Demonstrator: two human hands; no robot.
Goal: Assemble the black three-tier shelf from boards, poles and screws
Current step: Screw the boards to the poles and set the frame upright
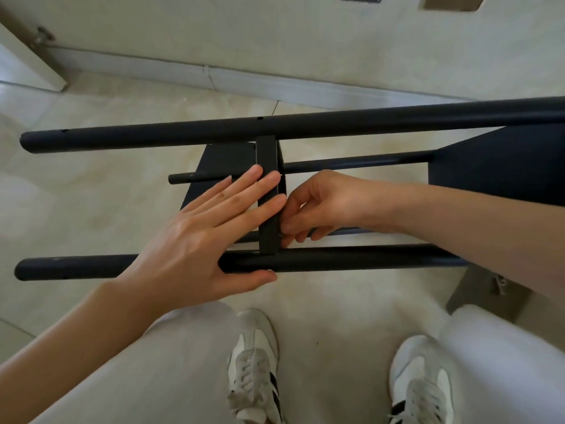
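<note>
The black shelf frame lies on its side on the tiled floor. Its near pole (351, 258) and far pole (153, 134) run left to right, and two lower poles (351, 163) show beneath. A black middle board (267, 154) stands edge-on between the poles. Another black board (495, 166) sits at the right end. My left hand (198, 237) lies flat with straight fingers across the middle board's edge, thumb under the near pole. My right hand (324, 200) pinches a small screw (279, 235), barely visible, against the board's right face just above the near pole.
My legs and two white shoes (253, 362) are close below the frame. A brown flat piece (489, 289) with small hardware on it lies on the floor at the right. A wall skirting (214, 78) runs behind, with a door corner (30, 62) at upper left.
</note>
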